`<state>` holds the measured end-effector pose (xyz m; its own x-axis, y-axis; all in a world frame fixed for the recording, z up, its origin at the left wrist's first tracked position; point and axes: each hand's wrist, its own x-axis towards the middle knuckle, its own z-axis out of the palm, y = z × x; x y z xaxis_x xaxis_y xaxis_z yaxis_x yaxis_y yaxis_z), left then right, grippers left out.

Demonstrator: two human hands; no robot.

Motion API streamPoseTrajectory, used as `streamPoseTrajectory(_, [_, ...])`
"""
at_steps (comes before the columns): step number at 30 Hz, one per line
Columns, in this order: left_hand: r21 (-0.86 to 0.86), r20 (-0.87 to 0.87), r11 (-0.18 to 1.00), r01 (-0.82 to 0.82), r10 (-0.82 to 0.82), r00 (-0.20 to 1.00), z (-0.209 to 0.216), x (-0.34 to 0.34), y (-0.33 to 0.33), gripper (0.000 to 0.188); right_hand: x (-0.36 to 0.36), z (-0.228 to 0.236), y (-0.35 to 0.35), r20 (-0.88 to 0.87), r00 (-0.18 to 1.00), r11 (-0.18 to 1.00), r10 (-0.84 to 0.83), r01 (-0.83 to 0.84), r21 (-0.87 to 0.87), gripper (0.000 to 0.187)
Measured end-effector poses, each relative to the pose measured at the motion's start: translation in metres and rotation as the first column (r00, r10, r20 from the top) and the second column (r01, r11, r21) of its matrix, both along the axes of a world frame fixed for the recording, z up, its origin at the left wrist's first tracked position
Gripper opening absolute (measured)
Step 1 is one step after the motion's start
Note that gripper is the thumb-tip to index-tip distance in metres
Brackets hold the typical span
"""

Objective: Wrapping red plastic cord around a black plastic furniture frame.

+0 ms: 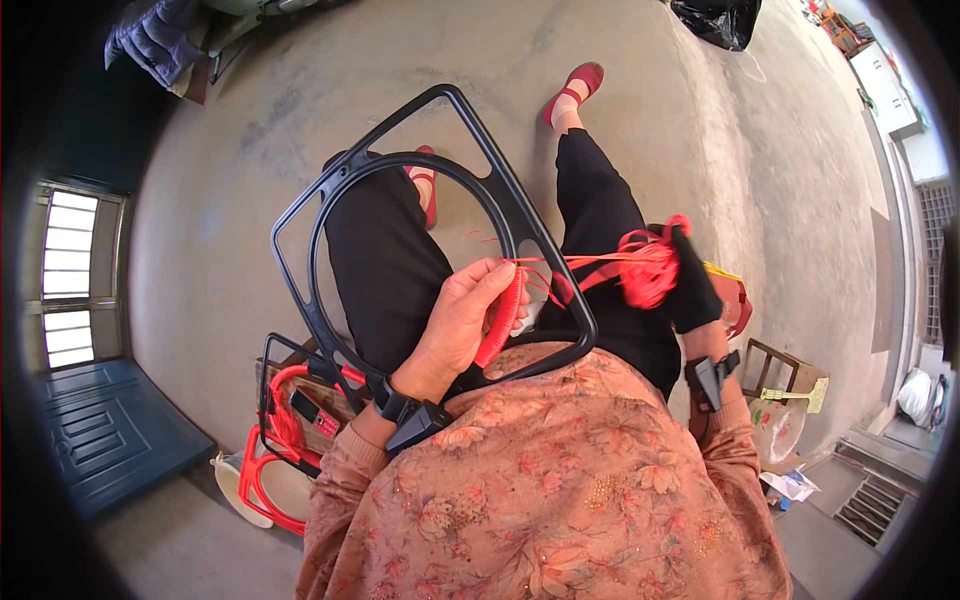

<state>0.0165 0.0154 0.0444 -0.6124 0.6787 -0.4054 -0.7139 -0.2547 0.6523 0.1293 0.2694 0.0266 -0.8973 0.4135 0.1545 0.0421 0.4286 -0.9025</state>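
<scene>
A black frame (508, 195) with a round ring inside an angular outer bar rests across my lap, tilted. Red cord is wound tightly around one part of the ring, forming a red wrapped section (500, 335). My bare left hand (462, 308) is closed on this section, thumb on top near where the cord leaves it. Strands run taut to the right, past the outer bar, to a loose bundle of red cord (648, 272). My right hand (697, 285), in a black glove, is closed around the bundle; its fingers are partly hidden.
At my left lie another black frame (268, 375), a red-wrapped frame (258, 490) and a red-and-black phone (315, 413). A yellow-green tool (795, 395) sits by a box on the right. A black plastic bag (722, 20) lies ahead; a blue door panel (110, 430) is far left.
</scene>
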Motion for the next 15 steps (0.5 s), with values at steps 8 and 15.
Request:
streamPoseTrajectory(8, [0.013, 0.037, 1.0, 0.009, -0.009, 0.999, -0.002, -0.005, -0.002, 0.022, 0.057, -0.088, 0.157, 0.249, 0.776, 0.706, -0.58, 0.631, -0.321, 0.018])
streamPoseTrajectory(15, [0.055, 0.055, 0.998, -0.044, 0.041, 0.998, 0.0, -0.005, -0.003, 0.02, 0.121, -0.116, 0.228, 0.226, 0.537, 0.56, -0.813, 0.616, 0.554, 0.041])
